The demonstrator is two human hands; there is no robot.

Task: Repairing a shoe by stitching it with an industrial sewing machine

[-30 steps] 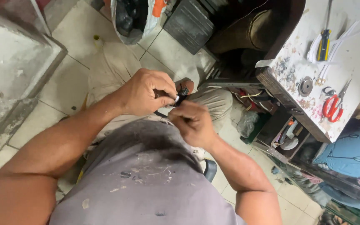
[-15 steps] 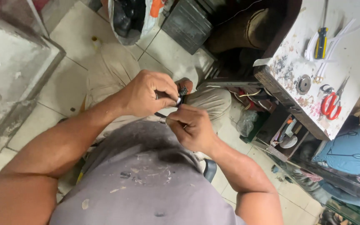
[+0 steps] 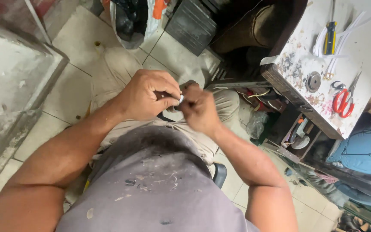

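Pinching: left hand [image 3: 147, 96] and right hand [image 3: 200, 109] meet over the lap, fingertips pressed together on one small piece
Piece: small white part [image 3: 181, 99], looks hard and smooth, mostly hidden by fingers; shape unclear
Axis: cannot tell, too little of it shows
Left grip: thumb and forefinger closed on the white part, other fingers curled in
Right grip: fingers bunched, tips touching the same part from the other side
Dark bit: something black under the left palm, too hidden to name
Location: part sits between both hands, above the beige trousers [image 3: 117, 73], in front of a grey stained shirt [image 3: 155, 189]
Tabletop: worn white tabletop [image 3: 366, 64], paint chipped at the near edge
On it: red-handled scissors [image 3: 343, 101], round grey metal disc [image 3: 313, 81], yellow-and-black handled tool [image 3: 330, 38], flat white cable [image 3: 344, 34] looped around it
Floor: pale square floor tiles [image 3: 69, 51]
Left side: rough grey concrete block [image 3: 9, 73]
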